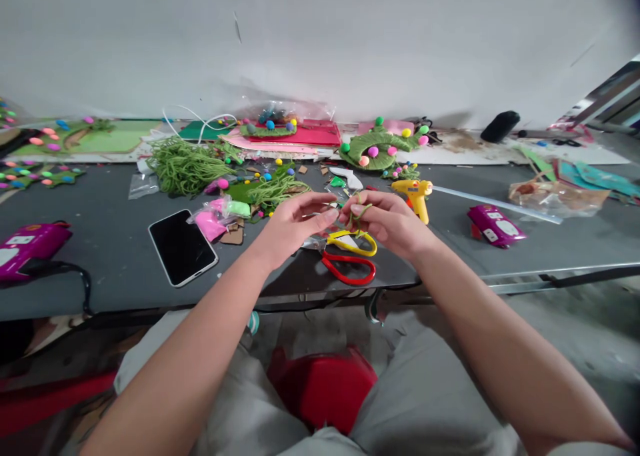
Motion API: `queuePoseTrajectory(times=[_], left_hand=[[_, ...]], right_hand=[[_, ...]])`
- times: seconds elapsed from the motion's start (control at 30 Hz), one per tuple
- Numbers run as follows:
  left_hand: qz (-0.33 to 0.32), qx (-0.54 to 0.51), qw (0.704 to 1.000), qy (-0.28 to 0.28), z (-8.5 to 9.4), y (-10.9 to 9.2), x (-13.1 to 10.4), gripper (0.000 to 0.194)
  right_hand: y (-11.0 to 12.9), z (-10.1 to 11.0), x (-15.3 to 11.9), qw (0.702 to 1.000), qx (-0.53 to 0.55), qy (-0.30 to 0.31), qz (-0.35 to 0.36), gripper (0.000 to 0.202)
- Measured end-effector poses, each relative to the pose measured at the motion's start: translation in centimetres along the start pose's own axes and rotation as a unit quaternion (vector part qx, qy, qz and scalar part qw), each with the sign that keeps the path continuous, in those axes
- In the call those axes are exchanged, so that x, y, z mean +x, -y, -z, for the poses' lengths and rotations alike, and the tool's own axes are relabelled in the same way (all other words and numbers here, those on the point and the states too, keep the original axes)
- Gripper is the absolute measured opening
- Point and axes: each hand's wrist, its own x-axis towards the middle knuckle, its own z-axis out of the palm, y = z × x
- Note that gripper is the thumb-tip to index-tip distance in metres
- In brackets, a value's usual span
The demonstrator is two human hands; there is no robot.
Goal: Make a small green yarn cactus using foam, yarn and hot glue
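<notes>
My right hand (393,224) pinches a short looped piece of green yarn (359,211) between thumb and fingers. Close beside it, my left hand (303,224) has its thumb and fingertips drawn together; whether they hold any of the strand is too small to tell. Both hands hover over the table's front part. Beneath them lie scissors with one yellow and one red handle (350,269). Behind the left hand is a loose bunch of green yarn (280,191). A yellow glue gun (416,196) rests just past my right hand.
A phone (183,248) and a pink foam clay bag (210,223) lie to the left, near a large green yarn heap (186,168). Yarn-wrapped wreaths with pompoms (373,148) are at the back. Purple devices (495,226) sit at both sides. A glue stick (500,203) extends rightward.
</notes>
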Motion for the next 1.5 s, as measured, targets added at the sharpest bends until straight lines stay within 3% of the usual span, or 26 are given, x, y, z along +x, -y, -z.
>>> queuePoseTrajectory(times=[0.13,0.3,0.37,0.5,0.6,0.77,0.87,0.93,1.0,1.07,1.2,1.3,1.37,1.43,1.5], left_hand=[[-0.046,0.071,0.991,-0.104,0.3,0.4,0.4,0.024],[-0.074,-0.033,0.956,-0.282,2.2,-0.5,1.2,0.018],[-0.080,-0.061,0.949,-0.298,2.9,-1.0,1.3,0.019],[-0.087,-0.057,0.938,-0.330,4.6,-1.6,1.2,0.023],[-0.071,-0.046,0.932,-0.352,6.8,-1.6,1.2,0.025],[-0.062,-0.039,0.931,-0.359,9.8,-1.8,1.3,0.034],[-0.075,-0.066,0.926,-0.365,10.0,-2.2,1.1,0.035],[-0.082,-0.097,0.920,-0.370,9.5,-2.6,0.9,0.032],[-0.081,-0.113,0.916,-0.377,9.0,-3.0,0.7,0.030],[-0.081,-0.101,0.914,-0.385,8.3,-3.4,0.5,0.028],[-0.074,-0.033,0.934,-0.348,6.3,-3.5,0.2,0.025],[-0.136,0.075,0.945,-0.288,4.7,-3.0,-0.2,0.029],[-0.150,0.105,0.954,-0.236,3.8,-2.6,-0.5,0.031],[-0.143,0.122,0.963,-0.192,3.1,-2.2,-0.7,0.028],[-0.132,0.138,0.968,-0.163,2.6,-2.0,-0.9,0.021]], right_hand=[[-0.1,0.3,-0.3,0.996,-0.088,0.028,-0.006,0.016],[0.3,0.8,-0.7,0.979,-0.195,0.049,-0.029,0.018],[0.5,1.1,-1.0,0.967,-0.233,0.085,-0.052,0.017],[1.2,1.8,-2.0,0.933,-0.273,0.222,-0.078,0.014],[2.0,2.2,-2.9,0.933,-0.251,0.246,-0.074,0.015],[2.2,2.6,-3.4,0.963,-0.208,0.169,0.011,0.016],[1.7,3.4,-3.2,0.989,-0.127,0.056,0.053,0.022],[1.5,4.1,-3.3,0.992,-0.094,0.019,0.077,0.035],[1.7,4.8,-3.5,0.991,-0.092,0.056,0.082,0.049],[2.0,5.2,-3.8,0.984,-0.101,0.134,0.060,0.051],[2.9,5.1,-4.1,0.965,-0.102,0.240,0.013,0.036],[2.9,4.3,-3.6,0.957,-0.102,0.272,0.024,0.019],[2.5,3.6,-3.0,0.965,-0.092,0.241,0.055,0.010],[1.7,2.7,-2.5,0.982,-0.081,0.153,0.070,0.004],[0.9,1.5,-1.9,0.993,-0.079,0.051,0.068,0.011]])
